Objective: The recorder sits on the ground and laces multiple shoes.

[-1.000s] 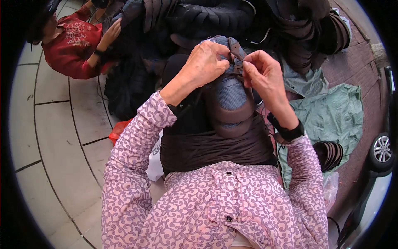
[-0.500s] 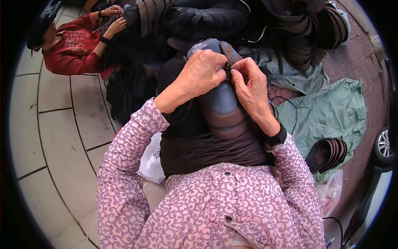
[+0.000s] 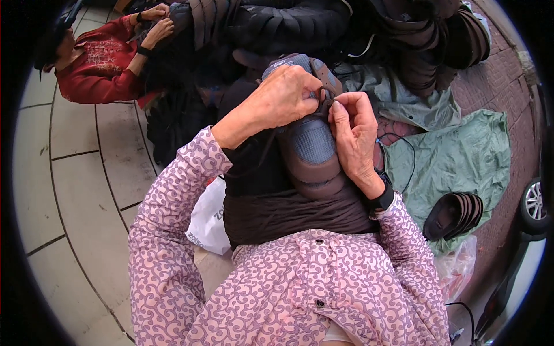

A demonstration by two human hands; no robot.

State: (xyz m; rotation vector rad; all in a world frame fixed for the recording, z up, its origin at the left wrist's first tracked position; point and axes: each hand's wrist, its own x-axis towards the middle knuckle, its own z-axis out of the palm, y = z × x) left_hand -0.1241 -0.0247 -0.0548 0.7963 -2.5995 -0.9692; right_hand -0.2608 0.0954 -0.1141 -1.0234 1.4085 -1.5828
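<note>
A shoe upper (image 3: 314, 141) in blue mesh with brown trim lies over my lap, its rounded toe toward me. My left hand (image 3: 283, 98) bends over its left side, thumb and fingers pinched on a dark shoelace (image 3: 327, 97). Close beside it, my right hand (image 3: 356, 132) pinches the same dark lace between thumb and forefinger, near the eyelets. The exact path of the lace through the eyelets is hidden by my fingers. Under the toe, dark brown strands or gathered folds (image 3: 277, 212) stretch across my lap.
Stacks of dark shoe uppers (image 3: 288, 29) lie ahead, with more at the far right. A green sheet (image 3: 461, 155) on the right bears a small stack of uppers (image 3: 453, 214). Left, a person in red (image 3: 101, 69) handles uppers. A white bag (image 3: 210, 222) is by my left side.
My right hand has shifted slightly right and toward me, apart from the left hand. More of the lace shows between them. The upper's toe has come slightly nearer to me.
</note>
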